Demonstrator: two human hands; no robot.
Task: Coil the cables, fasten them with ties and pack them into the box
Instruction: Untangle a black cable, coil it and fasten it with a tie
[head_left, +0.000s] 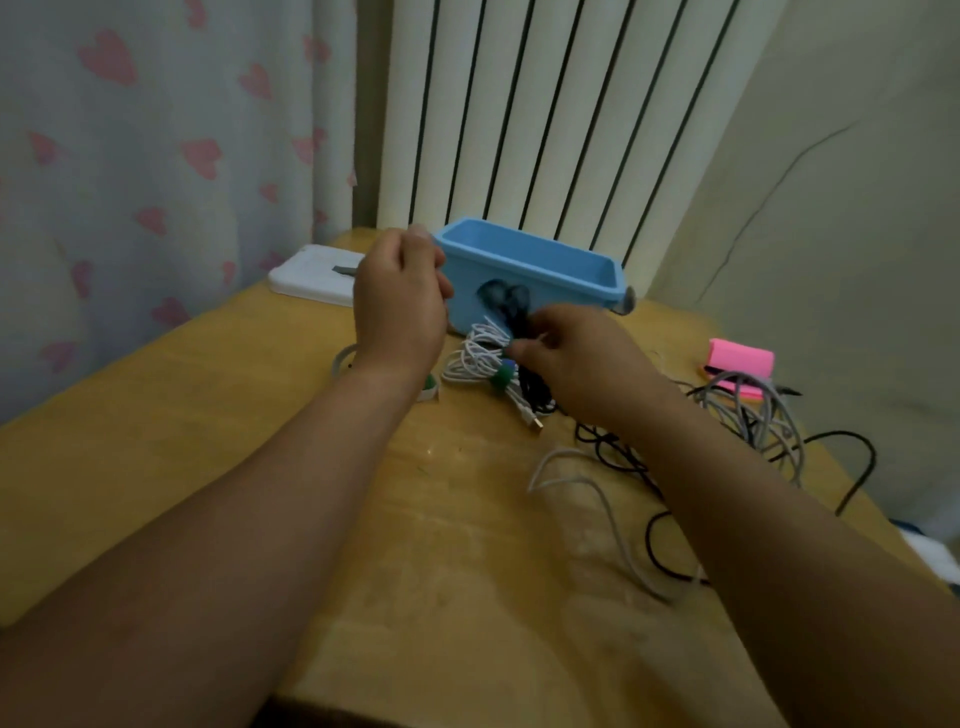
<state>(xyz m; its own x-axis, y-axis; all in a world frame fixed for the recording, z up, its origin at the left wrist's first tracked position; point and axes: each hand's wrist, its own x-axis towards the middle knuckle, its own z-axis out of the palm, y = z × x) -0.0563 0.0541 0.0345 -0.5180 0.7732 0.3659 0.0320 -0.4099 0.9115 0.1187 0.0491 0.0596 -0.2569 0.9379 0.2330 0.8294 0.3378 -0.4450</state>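
One wooden worktop (208, 441) holds one blue box (545, 270) at its far edge and a tangle of loose cables (748, 415) by the right edge. The right hand (582, 364) pinches one black coil (506, 301) in front of the box, beside one green-tied white coil (478, 358). The left hand (400, 306) is curled; I cannot tell whether it holds anything.

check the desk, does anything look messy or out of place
Yes: loose grey and black cables sprawl tangled over the wooden table's right side, uncoiled and untied, one black cable looping near the edge. The right hand pinches a white cable coil.
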